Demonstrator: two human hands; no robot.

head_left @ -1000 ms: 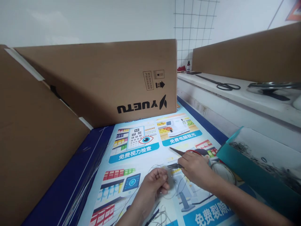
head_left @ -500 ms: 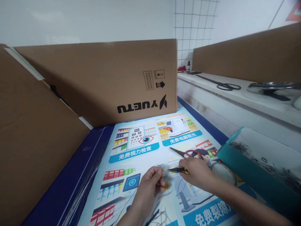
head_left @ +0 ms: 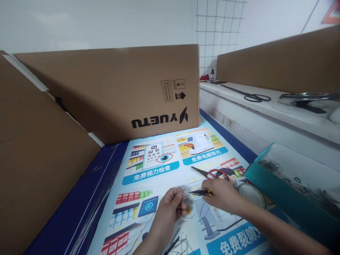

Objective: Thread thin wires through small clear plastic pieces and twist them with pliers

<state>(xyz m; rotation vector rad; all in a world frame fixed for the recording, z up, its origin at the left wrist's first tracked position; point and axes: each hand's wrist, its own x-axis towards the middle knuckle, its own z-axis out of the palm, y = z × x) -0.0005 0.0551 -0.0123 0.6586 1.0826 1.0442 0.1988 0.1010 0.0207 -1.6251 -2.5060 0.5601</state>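
Note:
My left hand (head_left: 168,212) pinches a small clear round piece with thin wire (head_left: 189,211) at the lower middle of the head view. My right hand (head_left: 221,194) is wrapped round dark pointed pliers (head_left: 199,192) with a bit of yellow at the handle. Their tip meets the thin wire beside my left fingertips. Red-handled scissors (head_left: 202,172) lie just beyond my right hand, pointing left. Right of that hand rests a round clear dish (head_left: 251,194). Loose pale wires (head_left: 182,245) lie below my left hand. The fine wire between the fingertips is too small to make out.
A printed sheet (head_left: 156,191) covers the table. Cardboard (head_left: 119,88) stands behind and at the left. A teal box (head_left: 281,184) of dark wire pieces is at the right. Black scissors (head_left: 247,94) lie on the white ledge (head_left: 278,113).
The pliers' tip has shifted slightly left, closer to my left fingertips. The clear round piece has turned a little and shows more of its outline.

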